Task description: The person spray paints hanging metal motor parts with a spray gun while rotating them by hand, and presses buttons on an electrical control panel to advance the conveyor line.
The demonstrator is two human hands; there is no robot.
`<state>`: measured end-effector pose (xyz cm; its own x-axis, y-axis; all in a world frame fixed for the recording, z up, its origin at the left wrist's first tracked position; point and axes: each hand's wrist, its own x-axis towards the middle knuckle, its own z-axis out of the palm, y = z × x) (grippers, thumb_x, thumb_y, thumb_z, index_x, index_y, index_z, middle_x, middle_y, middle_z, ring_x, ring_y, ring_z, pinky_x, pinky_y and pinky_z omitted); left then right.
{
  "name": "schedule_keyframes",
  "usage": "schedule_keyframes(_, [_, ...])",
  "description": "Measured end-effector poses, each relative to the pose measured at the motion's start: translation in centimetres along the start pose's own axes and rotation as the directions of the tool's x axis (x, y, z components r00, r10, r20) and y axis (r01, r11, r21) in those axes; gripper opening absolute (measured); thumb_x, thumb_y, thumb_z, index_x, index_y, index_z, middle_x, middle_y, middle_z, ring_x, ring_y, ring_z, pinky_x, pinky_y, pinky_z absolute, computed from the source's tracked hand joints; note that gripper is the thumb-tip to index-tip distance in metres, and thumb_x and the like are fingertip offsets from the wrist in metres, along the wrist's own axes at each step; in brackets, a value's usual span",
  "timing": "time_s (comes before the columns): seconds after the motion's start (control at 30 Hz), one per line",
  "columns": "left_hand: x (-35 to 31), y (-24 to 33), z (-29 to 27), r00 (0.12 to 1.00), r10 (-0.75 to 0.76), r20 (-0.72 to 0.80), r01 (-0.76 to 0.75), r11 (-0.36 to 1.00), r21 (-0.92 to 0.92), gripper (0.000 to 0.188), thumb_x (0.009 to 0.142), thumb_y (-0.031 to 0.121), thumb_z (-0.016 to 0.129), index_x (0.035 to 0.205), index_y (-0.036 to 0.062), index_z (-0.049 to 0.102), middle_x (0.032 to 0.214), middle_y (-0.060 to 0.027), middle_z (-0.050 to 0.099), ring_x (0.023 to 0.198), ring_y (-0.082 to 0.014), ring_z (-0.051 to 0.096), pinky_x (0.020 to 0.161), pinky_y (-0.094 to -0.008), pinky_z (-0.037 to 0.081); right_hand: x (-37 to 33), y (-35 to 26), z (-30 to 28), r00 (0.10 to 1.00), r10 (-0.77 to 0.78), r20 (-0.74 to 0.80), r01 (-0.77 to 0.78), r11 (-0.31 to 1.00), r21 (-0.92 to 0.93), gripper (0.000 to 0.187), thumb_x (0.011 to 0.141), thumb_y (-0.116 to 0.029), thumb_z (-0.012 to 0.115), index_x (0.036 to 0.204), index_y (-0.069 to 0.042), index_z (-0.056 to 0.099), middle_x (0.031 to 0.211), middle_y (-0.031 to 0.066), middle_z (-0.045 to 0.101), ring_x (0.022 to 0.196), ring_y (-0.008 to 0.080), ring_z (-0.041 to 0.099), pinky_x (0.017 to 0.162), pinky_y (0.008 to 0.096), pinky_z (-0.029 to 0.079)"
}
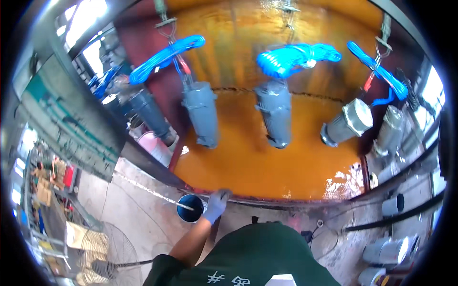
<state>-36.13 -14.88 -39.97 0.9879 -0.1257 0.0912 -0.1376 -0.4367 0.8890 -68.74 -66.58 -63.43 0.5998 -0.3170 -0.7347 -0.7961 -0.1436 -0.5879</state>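
Observation:
My left hand [217,204], in a pale bluish glove with greyed fingers, reaches forward to the front rim [267,202] of a wide booth with an orange-brown floor. Its fingers look closed over that rim. My right hand is out of sight. Beyond hang grey cylindrical pumps: one at the left [201,114], another in the middle [275,113] and a tilted one at the right [348,123]. Bundled bright blue cables, a left coil [167,58], a middle coil [293,59] and a right coil [381,71], hang by the hooks above them.
Just left of my glove stands a dark bucket [189,209] with a stick in it. A wire-guarded fan [107,260] is at the lower left. More grey cylinders [390,250] lie at the lower right. A dark post [157,164] flanks the booth's left side, near a pink bucket [155,147].

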Motion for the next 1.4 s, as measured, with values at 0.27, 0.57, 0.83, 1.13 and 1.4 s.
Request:
schedule_keyframes(0.27, [-13.1, -11.8, -15.5, 0.809, -0.284, -0.514, 0.283, 0.956, -0.081, 0.018, 0.101, 0.011, 0.066, 0.113, 0.0046, 0.079, 0.111, -0.0147, 0.078, 0.101, -0.0249, 0.074, 0.094, -0.0366, 0.057, -0.8, -14.2, 2.4, 0.996, -0.094, -0.010, 0.088, 0.965, -0.247, 0.065, 0.096, -0.054, 0.072, 0.137, -0.004, 0.067, 0.109, 0.0176, 0.077, 0.108, 0.0286, 0.073, 0.089, 0.0424, 0.057])
schedule_keyframes(0.57, [-8.9, -7.4, -35.3, 0.257, 0.041, -0.966, -0.424, 0.903, -0.075, 0.029, 0.105, -0.002, 0.055, 0.131, -0.0088, 0.065, 0.129, -0.0163, 0.071, 0.119, -0.0233, 0.066, 0.111, -0.0362, 0.050, -1.2, -21.7, 5.2, 0.983, -0.185, 0.014, 0.176, 0.909, -0.378, 0.065, 0.094, -0.053, 0.073, 0.137, -0.005, 0.067, 0.112, 0.0186, 0.077, 0.109, 0.0305, 0.073, 0.091, 0.0433, 0.057])
schedule_keyframes(0.83, [-5.5, 6.9, -48.0, 0.083, 0.276, -0.958, -0.510, 0.837, 0.198, 0.085, 0.091, -0.012, 0.054, 0.170, 0.0056, 0.028, 0.166, -0.0127, 0.045, 0.128, -0.0207, 0.061, 0.112, -0.0331, 0.046, -1.2, -27.6, 8.4, 0.960, -0.274, 0.066, 0.272, 0.839, -0.472, 0.065, 0.093, -0.052, 0.075, 0.137, -0.005, 0.067, 0.114, 0.0195, 0.076, 0.111, 0.0322, 0.073, 0.092, 0.0440, 0.057])
schedule_keyframes(1.13, [-2.6, 9.0, -53.3, -0.053, 0.388, -0.920, -0.315, 0.868, 0.384, 0.100, 0.084, -0.019, 0.048, 0.174, 0.0138, 0.018, 0.173, -0.0140, 0.035, 0.113, -0.0165, 0.061, 0.095, -0.0281, 0.053, -1.0, -32.7, 10.9, 0.949, -0.302, 0.096, 0.302, 0.771, -0.561, 0.065, 0.091, -0.051, 0.077, 0.137, -0.006, 0.068, 0.116, 0.0204, 0.076, 0.113, 0.0342, 0.072, 0.094, 0.0449, 0.057])
schedule_keyframes(1.4, [-1.4, 8.5, -57.1, -0.063, 0.336, -0.940, -0.374, 0.865, 0.334, 0.096, 0.082, -0.017, 0.047, 0.171, 0.0079, 0.023, 0.163, -0.0205, 0.045, 0.138, -0.0287, 0.055, 0.105, -0.0318, 0.049, -1.6, -33.1, 10.6, 0.950, -0.303, 0.073, 0.290, 0.773, -0.565, 0.066, 0.089, -0.050, 0.078, 0.138, -0.007, 0.068, 0.119, 0.0213, 0.076, 0.114, 0.0359, 0.072, 0.095, 0.0456, 0.056])
